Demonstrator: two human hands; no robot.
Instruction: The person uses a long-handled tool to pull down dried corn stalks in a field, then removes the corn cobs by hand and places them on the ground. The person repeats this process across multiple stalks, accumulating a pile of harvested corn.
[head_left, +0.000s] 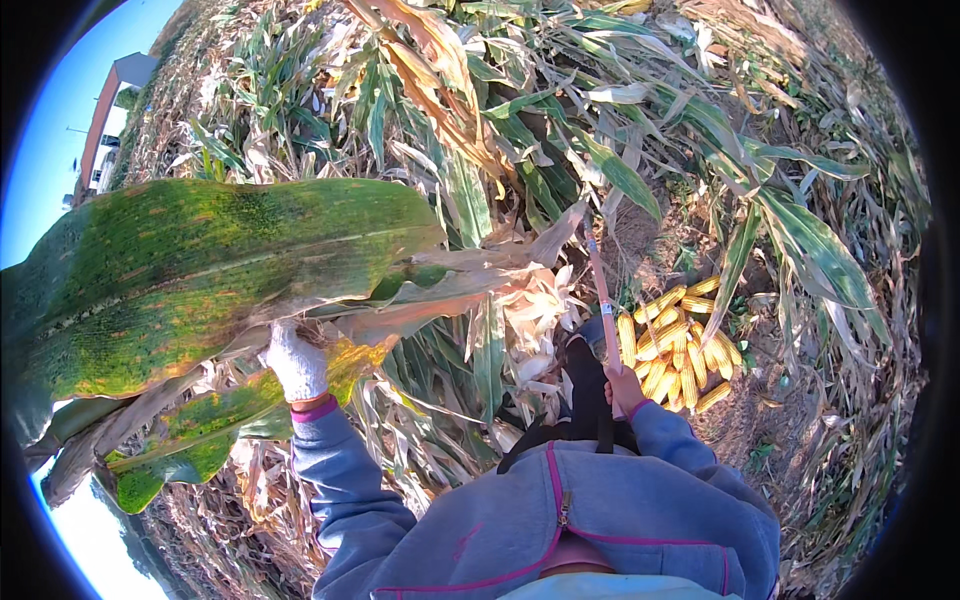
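My left hand (296, 364), in a white knit glove, is raised at the left and closed around a corn stalk. Broad green leaves (225, 255) with yellow and brown patches hang off this stalk and hide part of the grip. Bare and low by my hip, my right hand (624, 390) grips the long thin handle (600, 277) of a tool. The handle points away from me, and its far end runs in among dry husks and leaves, so the tool's head cannot be made out.
A pile of husked yellow corn cobs (679, 349) lies on bare soil right of my legs. Cut corn stalks and leaves (570, 112) cover the ground ahead. Pale husks (536, 311) lie near my foot. A building (112, 112) stands far off at the left.
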